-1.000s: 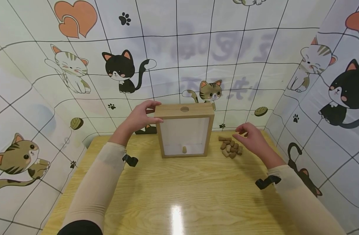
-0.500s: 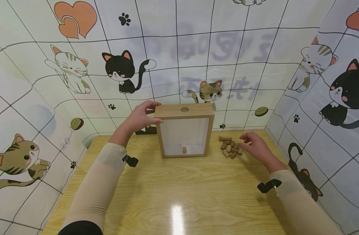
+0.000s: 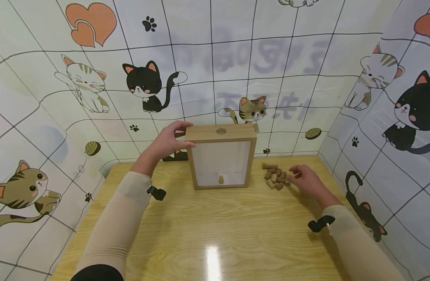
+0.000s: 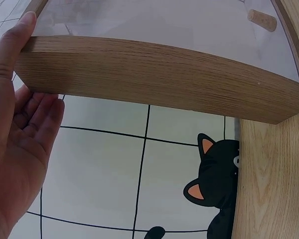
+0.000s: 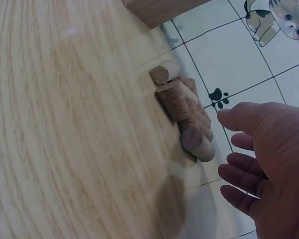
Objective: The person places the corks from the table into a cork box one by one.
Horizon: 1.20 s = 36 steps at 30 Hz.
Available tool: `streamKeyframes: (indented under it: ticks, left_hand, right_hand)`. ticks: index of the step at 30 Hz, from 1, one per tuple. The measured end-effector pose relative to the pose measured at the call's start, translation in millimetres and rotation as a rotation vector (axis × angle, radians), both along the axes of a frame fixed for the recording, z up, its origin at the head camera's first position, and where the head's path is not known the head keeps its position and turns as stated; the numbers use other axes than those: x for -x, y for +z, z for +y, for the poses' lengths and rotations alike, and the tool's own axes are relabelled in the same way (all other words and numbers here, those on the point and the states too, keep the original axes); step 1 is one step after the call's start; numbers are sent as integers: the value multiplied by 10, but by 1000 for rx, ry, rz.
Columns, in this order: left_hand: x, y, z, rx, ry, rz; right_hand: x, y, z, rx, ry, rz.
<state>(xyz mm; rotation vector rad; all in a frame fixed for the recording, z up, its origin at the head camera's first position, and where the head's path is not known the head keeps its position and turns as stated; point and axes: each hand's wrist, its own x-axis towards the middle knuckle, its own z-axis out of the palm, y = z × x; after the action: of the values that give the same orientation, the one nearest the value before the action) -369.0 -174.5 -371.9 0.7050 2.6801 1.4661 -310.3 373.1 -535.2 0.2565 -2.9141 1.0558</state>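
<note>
A wooden shadow box [image 3: 207, 136] with a clear front stands upright at the back of the table. Its top has a round hole [image 3: 221, 131], and one cork [image 3: 221, 179] shows low behind the front pane. My left hand [image 3: 169, 138] grips the box's upper left corner, thumb at the front edge and fingers behind. To the right of the box lies a small heap of wine corks [image 3: 273, 175]. Beside the heap my right hand [image 3: 306, 180] hovers with loosely bent fingers. In the right wrist view nothing shows between its thumb [image 5: 234, 117] and fingers.
The wooden table [image 3: 215, 222] reaches back to a sheet wall [image 3: 197, 78] printed with grid lines and cartoon cats. More of this sheet stands along both sides. A black camera mount [image 3: 156, 192] sits on the left wrist, another camera mount [image 3: 321, 223] on the right.
My right hand has moved a little right and down, from above the cork heap to its right edge. The left hand, the box and the cork inside it stay in place.
</note>
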Motion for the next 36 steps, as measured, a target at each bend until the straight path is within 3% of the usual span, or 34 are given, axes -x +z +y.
streamKeyframes:
  ticks: [8, 17, 24, 36]
  left_hand:
    - [-2, -44, 0, -29, 5, -23]
    - [10, -104, 5, -78, 13, -38]
    - [-4, -112, 12, -107, 10, -86]
    - [-11, -114, 33, -135, -10, -99]
  right_hand:
    - [16, -175, 25, -36, -8, -14]
    - [-15, -240, 27, -49, -7, -8]
    - [-35, -252, -2, -21, -33, -24]
    - [-39, -330, -8, 56, -56, -15]
